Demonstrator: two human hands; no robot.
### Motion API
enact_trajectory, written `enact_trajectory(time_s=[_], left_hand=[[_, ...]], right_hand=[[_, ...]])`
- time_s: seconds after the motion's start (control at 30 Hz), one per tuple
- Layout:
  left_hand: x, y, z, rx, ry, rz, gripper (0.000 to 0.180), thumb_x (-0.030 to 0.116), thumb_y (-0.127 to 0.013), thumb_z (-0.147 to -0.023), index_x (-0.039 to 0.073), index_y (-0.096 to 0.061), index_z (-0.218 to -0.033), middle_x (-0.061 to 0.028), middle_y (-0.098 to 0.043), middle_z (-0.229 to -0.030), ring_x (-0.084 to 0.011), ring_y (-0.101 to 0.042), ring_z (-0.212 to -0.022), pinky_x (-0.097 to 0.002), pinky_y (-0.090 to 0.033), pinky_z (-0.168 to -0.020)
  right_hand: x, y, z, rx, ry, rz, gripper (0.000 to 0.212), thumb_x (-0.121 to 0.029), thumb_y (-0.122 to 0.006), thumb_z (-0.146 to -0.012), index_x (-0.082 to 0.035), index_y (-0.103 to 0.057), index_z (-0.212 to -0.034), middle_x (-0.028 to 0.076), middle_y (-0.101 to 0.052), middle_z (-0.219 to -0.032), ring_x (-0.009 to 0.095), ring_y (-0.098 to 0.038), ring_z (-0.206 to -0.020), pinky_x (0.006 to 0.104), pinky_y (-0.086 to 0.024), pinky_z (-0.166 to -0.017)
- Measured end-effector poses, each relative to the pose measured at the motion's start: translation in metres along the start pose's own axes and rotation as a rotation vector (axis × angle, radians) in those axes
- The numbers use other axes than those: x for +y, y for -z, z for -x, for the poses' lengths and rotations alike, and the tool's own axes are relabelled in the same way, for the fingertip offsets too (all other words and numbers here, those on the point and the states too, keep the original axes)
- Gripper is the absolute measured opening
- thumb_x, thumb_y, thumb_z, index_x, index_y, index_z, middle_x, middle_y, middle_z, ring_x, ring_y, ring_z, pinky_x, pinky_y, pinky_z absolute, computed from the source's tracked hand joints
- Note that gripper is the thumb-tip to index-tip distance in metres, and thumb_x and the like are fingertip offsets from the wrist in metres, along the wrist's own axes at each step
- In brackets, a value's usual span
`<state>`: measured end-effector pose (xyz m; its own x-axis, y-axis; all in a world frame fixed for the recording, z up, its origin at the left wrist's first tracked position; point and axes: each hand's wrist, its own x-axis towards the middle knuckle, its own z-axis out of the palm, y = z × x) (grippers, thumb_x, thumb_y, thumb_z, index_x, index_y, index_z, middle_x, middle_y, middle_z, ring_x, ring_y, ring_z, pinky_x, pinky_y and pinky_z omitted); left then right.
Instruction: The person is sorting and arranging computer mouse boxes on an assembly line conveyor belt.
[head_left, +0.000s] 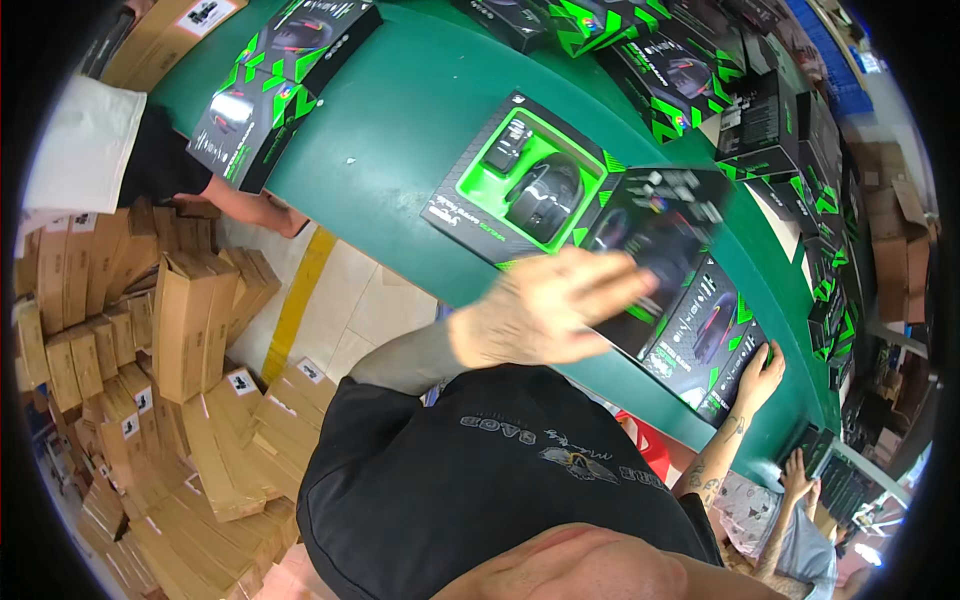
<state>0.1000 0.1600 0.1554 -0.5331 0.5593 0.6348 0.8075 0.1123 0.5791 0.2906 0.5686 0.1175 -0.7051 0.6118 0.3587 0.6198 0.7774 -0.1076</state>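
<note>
Head view: left hand (545, 305) grips lid (655, 245).

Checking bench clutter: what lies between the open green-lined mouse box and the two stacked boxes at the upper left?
Bare green tabletop separates the open mouse box from the stacked boxes, in the head view.

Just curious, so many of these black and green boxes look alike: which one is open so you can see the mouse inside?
The open box in the middle of the green table, just beyond the left hand. Its green tray shows a black mouse; the others stay closed.
</note>
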Motion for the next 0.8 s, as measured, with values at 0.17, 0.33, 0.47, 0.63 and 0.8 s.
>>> enact_trajectory(time_s=[0.17,0.33,0.47,0.63,0.8], left_hand=[[0.018,-0.043,-0.004,-0.015,-0.198,-0.218,0.055,0.021,-0.064,-0.063,0.001,-0.056,-0.113,-0.0018,-0.041,-0.075,-0.0122,-0.05,-0.063,-0.0244,-0.043,-0.049],[0.019,-0.008,-0.031,0.221,0.015,-0.107,0.049,0.013,-0.066,-0.066,0.0,-0.056,-0.112,-0.0044,-0.051,-0.082,-0.0142,-0.053,-0.063,-0.0271,-0.046,-0.049],[-0.022,0.034,-0.005,0.482,0.279,-0.416,0.042,0.009,-0.064,-0.073,0.001,-0.055,-0.113,-0.0144,-0.055,-0.105,-0.028,-0.057,-0.086,-0.0351,-0.047,-0.073],[-0.099,0.076,0.042,0.05,0.732,-0.165,0.063,0.034,-0.063,-0.079,-0.002,-0.043,-0.126,-0.0194,-0.043,-0.129,-0.0301,-0.04,-0.121,-0.0353,-0.031,-0.101],[-0.127,0.068,0.022,-0.268,0.736,0.262,0.074,0.032,-0.064,-0.079,-0.001,-0.029,-0.135,-0.0128,-0.031,-0.14,-0.0204,-0.031,-0.128,-0.0305,-0.026,-0.104]], right_hand=[[0.0,0.0,-0.001,0.004,0.012,0.027,0.033,-0.028,-0.05,-0.088,-0.001,-0.057,-0.107,0.017,-0.056,-0.108,0.032,-0.051,-0.103,0.0387,-0.038,-0.09],[0.018,0.003,-0.001,-0.004,-0.037,-0.055,0.038,-0.029,-0.055,-0.087,-0.001,-0.054,-0.113,0.015,-0.055,-0.111,0.028,-0.052,-0.102,0.0359,-0.038,-0.09],[0.086,0.015,0.022,-0.082,-0.374,-0.709,0.048,-0.023,-0.062,-0.083,0.002,-0.046,-0.121,0.014,-0.048,-0.123,0.023,-0.043,-0.115,0.0332,-0.033,-0.096],[0.123,0.009,0.084,-0.264,-0.58,-1.106,0.051,-0.021,-0.053,-0.089,0.006,-0.037,-0.129,0.011,-0.045,-0.126,0.016,-0.044,-0.112,0.028,-0.033,-0.096],[0.092,0.005,0.086,-0.228,-0.573,-1.262,0.054,-0.022,-0.053,-0.089,0.005,-0.034,-0.132,0.012,-0.043,-0.128,0.019,-0.044,-0.112,0.0293,-0.034,-0.096]])
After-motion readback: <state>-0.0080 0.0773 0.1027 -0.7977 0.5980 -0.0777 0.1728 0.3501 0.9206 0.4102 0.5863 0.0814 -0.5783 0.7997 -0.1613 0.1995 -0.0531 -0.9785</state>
